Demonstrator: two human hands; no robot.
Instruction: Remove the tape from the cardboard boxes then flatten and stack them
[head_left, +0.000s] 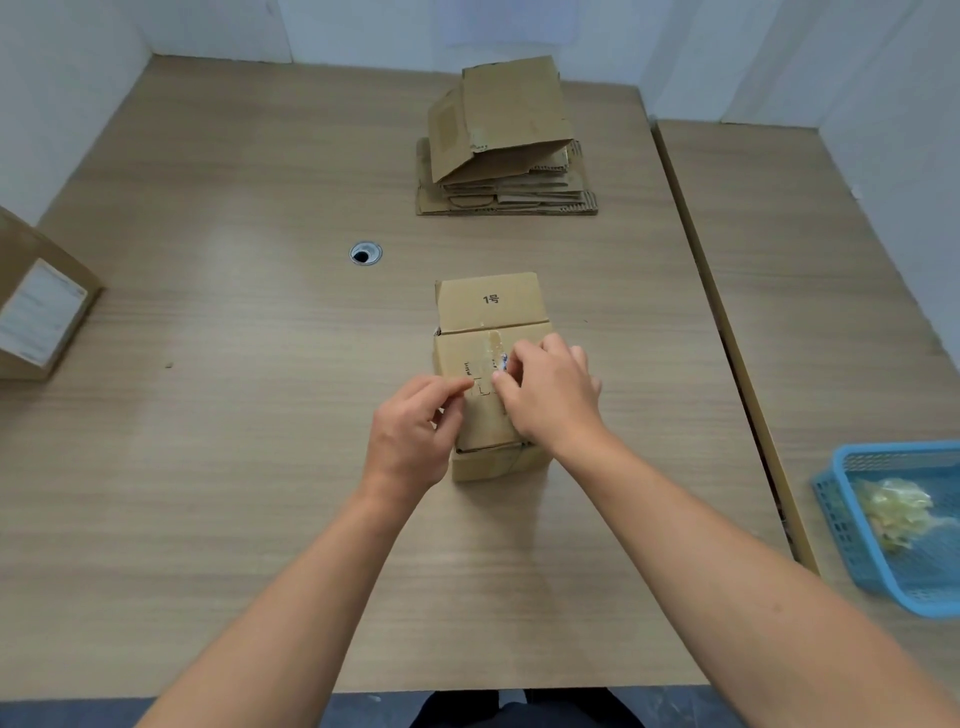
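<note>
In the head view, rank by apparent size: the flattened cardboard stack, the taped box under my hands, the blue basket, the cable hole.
1. flattened cardboard stack and blue basket: alike; the basket is cut off by the frame, so unranked.
2. taped box.
3. cable hole, smallest.

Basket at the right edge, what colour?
The basket is light blue with perforated walls; the head view shows it.
</note>
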